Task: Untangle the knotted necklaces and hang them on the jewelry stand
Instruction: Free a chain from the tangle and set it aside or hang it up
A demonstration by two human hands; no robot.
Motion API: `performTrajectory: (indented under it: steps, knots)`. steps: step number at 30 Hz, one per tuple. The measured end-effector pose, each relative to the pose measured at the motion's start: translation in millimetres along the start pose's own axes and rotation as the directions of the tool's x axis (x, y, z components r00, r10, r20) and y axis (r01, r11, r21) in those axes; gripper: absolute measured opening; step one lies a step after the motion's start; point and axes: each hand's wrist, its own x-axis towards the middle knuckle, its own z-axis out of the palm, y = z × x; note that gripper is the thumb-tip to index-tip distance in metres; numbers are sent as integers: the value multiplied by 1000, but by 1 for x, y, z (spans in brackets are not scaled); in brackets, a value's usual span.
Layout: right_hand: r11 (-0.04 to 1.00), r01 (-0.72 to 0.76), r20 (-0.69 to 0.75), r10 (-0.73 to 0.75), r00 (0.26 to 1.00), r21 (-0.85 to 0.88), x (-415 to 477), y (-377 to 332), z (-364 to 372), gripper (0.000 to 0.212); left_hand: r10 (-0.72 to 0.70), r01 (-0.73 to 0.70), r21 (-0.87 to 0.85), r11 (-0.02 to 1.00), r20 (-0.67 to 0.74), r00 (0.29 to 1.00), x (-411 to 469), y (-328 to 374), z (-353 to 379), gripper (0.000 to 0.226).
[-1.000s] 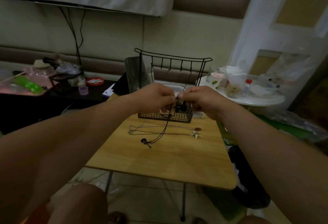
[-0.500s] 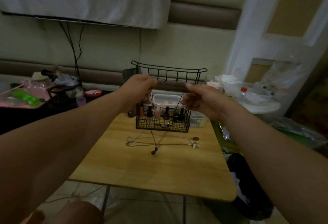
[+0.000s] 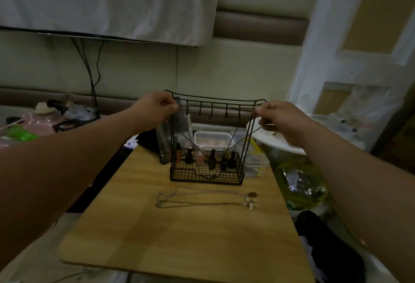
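A black wire jewelry stand [image 3: 213, 101] with a row of hooks and a mesh basket stands at the back of the wooden table [image 3: 184, 237]. I hold a black cord necklace [image 3: 230, 143] stretched wide in front of the stand. My left hand [image 3: 155, 110] pinches one side at the stand's top left corner, my right hand [image 3: 276, 118] pinches the other at its top right. The cord sags down to basket height. Two thin necklaces [image 3: 202, 199] with small pendants lie on the table in front of the stand.
Nail polish bottles [image 3: 211, 159] stand in the basket. Behind it sits a plastic tub [image 3: 213, 140]. A round white table [image 3: 280, 143] with clutter is at the right, a dark cluttered counter [image 3: 45, 121] at the left. Bags lie on the floor at the right.
Both hands have risen from basket height to the stand's top bar and moved apart, spreading the black cord; its lower end has lifted off the table.
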Motion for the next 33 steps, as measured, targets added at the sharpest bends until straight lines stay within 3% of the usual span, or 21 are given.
performTrajectory:
  steps: [5,10,16,27,33]
  knots:
    - [991,63,-127,-78,989,-120,31,17,6,10,17,-5,91,996,-135,991,33,-21,9,11]
    - [857,111,-247,-266,932,-503,47,42,27,18,121,-42,318,947,-233,965,47,-41,31,14]
    - [780,108,-262,-333,906,-616,42,81,52,22,234,-71,538,840,-242,941,38,-68,62,19]
    - [795,103,-247,-305,920,-597,37,102,67,25,198,-74,493,867,-204,959,25,-82,80,19]
    - [820,82,-247,-264,932,-567,26,105,76,23,122,-66,370,927,-131,984,21,-80,90,18]
